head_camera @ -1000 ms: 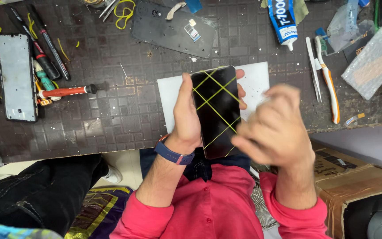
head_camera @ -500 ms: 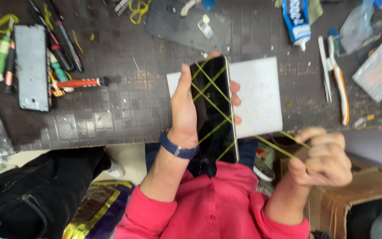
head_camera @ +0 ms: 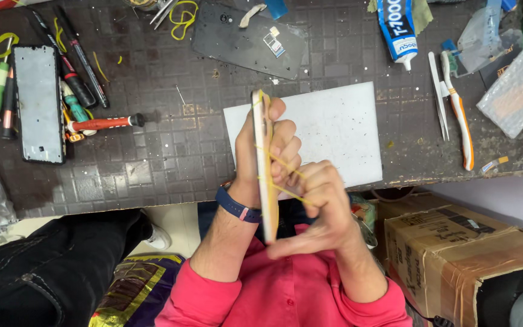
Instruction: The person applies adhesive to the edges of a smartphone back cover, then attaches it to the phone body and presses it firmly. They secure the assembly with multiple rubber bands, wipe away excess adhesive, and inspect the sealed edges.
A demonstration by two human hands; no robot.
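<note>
Left hand [head_camera: 255, 151] grips edge-on phone [head_camera: 266, 175], right hand [head_camera: 316, 206] pinches yellow rubber band [head_camera: 286, 162]; banding step, next likely needs steady stretch over the edge.

Head-worn view, steeply down, close.

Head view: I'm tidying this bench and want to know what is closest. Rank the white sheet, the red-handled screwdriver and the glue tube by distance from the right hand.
1. White sheet: just above the right hand.
2. Red-handled screwdriver: far left on the mat.
3. Glue tube: top edge, up to the right. The last two are close; the ranking between them is unsure.
</note>
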